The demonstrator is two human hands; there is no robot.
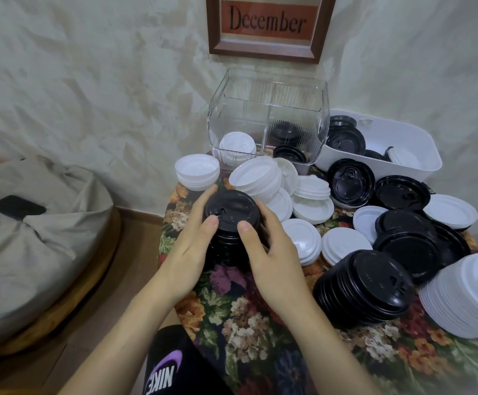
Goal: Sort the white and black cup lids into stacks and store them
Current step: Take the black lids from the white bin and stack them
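A tall stack of black lids (230,220) stands on the floral cloth near the table's left edge. My left hand (192,240) grips its left side and my right hand (272,246) grips its right side, thumbs on top. Another black stack (366,286) lies tilted at the right, beside a white stack (465,297). Loose white lids (311,201) and black lids (403,192) cover the middle. The clear two-part bin (269,89) at the back holds white lids (236,145) on its left and black lids (287,132) on its right.
A white tub (397,166) with mixed lids sits at the back right. A white lid stack (197,172) stands left of the clear bin. A beanbag (32,223) with a phone (18,207) lies on the floor to the left. A framed sign (267,27) hangs on the wall.
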